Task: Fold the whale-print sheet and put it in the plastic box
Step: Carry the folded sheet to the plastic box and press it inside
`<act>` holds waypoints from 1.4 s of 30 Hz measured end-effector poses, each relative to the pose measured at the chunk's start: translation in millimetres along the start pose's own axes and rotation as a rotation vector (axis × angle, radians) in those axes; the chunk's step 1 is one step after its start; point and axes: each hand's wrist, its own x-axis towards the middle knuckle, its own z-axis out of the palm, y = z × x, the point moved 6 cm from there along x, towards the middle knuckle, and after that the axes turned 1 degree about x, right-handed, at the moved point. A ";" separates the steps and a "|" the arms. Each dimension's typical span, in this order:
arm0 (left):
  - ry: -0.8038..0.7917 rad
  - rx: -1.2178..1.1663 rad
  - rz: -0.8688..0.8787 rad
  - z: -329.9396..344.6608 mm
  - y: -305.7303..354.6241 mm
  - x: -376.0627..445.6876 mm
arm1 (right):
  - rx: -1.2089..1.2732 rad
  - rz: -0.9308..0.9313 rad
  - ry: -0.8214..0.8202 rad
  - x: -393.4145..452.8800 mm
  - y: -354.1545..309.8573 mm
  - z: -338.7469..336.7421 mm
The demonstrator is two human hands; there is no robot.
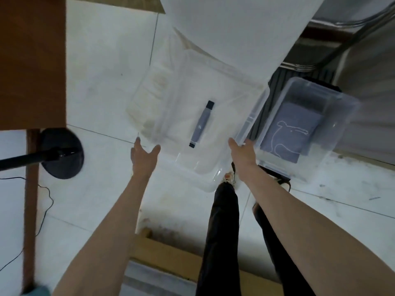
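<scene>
Nearest I see dark trouser legs (224, 231) over the white tiled floor (96, 82). Left hand (143, 155) reaches forward, fingers spread, grasping nothing, just short of the clear lid (192, 107). Right hand (242, 154) grips the lid's right edge, holding it tilted above the floor; a grey handle (202, 124) runs down its middle. Beyond, right, the folded whale-print sheet (291, 133) lies inside the plastic box (344, 116).

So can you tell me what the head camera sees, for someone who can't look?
A person holds a clear plastic lid above a white tiled floor, the right hand gripping its edge and the left hand open beside it. Right of the lid, the folded whale-print sheet lies inside a clear plastic box.
</scene>
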 end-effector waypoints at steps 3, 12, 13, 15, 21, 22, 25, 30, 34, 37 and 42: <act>-0.145 0.080 0.047 16.2 13.6 34.6 | -0.018 0.009 0.054 17.9 1.6 -1.4; -0.500 0.017 -0.034 22.0 25.1 -20.6 | -0.081 -0.148 -0.044 -8.9 13.4 -99.2; -0.532 0.011 -0.055 25.5 24.2 -35.8 | -0.089 -0.163 -0.033 -17.7 15.3 -118.8; -0.596 -0.079 -0.113 41.5 26.5 -68.5 | -0.087 -0.189 -0.025 -36.7 14.9 -162.1; -1.000 -0.237 -0.399 106.1 57.6 -156.5 | 0.315 -0.123 -0.116 -78.4 18.3 -281.2; -1.059 -0.181 -0.349 119.1 72.1 -169.7 | 0.452 -0.058 -0.156 -82.6 18.2 -297.6; -1.069 -0.097 -0.126 158.1 105.2 -184.5 | 0.644 -0.013 -0.252 -88.6 12.0 -333.3; -0.906 -0.118 0.077 209.0 131.3 -172.5 | 0.179 -0.077 -0.041 -53.6 25.7 -346.1; -0.594 0.028 0.237 253.6 142.6 -146.5 | -0.101 -0.037 0.326 -5.4 50.7 -331.7; -0.412 0.141 0.332 283.7 152.0 -122.6 | -0.038 -0.022 0.342 36.6 58.8 -319.5; -0.353 0.184 0.477 353.3 181.4 -74.2 | -0.024 -0.062 0.480 136.7 65.4 -322.3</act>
